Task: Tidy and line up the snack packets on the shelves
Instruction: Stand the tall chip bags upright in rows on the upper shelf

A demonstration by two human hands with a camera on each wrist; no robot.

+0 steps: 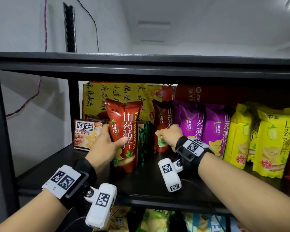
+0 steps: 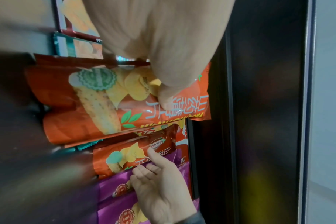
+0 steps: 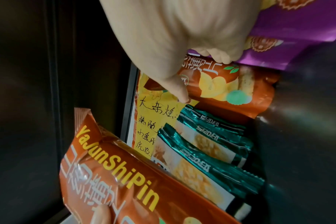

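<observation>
The left hand grips a red packet upright at the front of the shelf, thumb across its face and fingers curled round its left edge. The right hand pinches a second red packet, which stands further back, just beside the purple packets. Green packets stand in the gap between the two red ones, and yellow packets carry the row on to the right.

The step in hand looks like bringing the two red packets together, so that like stands by like.

- Hold low on the body, as the left hand does; a grip on the top seal would let the bag swing.
- These bags are puffed and slippery. Squeeze lightly, or the crisps inside may break.
- The green packets stand in the way. Shift them left toward the biscuit box first, or bring the held packet round in front of them.
- Steady the rear red packet with the right hand, so the purple ones do not topple.
- Set the front faces level with the purple row, labels facing outward.
</observation>
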